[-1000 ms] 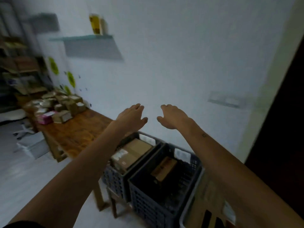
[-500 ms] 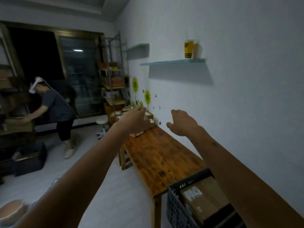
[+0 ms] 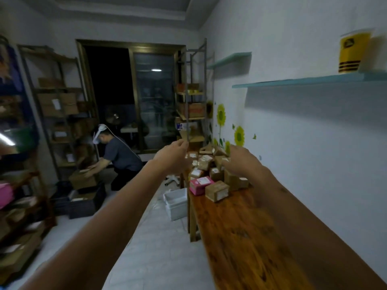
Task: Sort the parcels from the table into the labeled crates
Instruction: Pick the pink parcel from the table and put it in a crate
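A: Logging the parcels [image 3: 211,170] first: a heap of small brown cartons at the far end of the wooden table [image 3: 247,243], against the white wall. Nearest the camera sit a pink box [image 3: 200,185] and a brown box [image 3: 217,191] with a white label, side by side and touching or nearly so.

B: Label text?

A: Unreadable; too small and soft. The rear of the heap is partly hidden behind both hands, so no count is possible.

B: Hands?

A: Left hand [image 3: 172,159] raised in front of the heap's left edge, fingers loosely curled, nothing in them. Right hand [image 3: 240,160] raised over the heap's right side, back of the hand to the camera, fingers bent downward; their tips are out of sight against the cartons. Cannot tell whether they touch a carton. Both forearms are motion-blurred.

B: Crates?

A: A white bin [image 3: 176,203] stands on the floor at the table's left side; any label is not visible. Dark crates [image 3: 83,203] sit on the floor farther left, dim.

B: Surroundings?

A: A person [image 3: 119,158] in a grey shirt bends over a carton [image 3: 82,178] atop those crates. Shelving with boxes lines the left wall, its near end smeared. A yellow cup [image 3: 354,53] stands on a teal wall shelf [image 3: 303,80], cut off at the right edge. Sunflower stickers [image 3: 222,117] mark the wall behind the heap.
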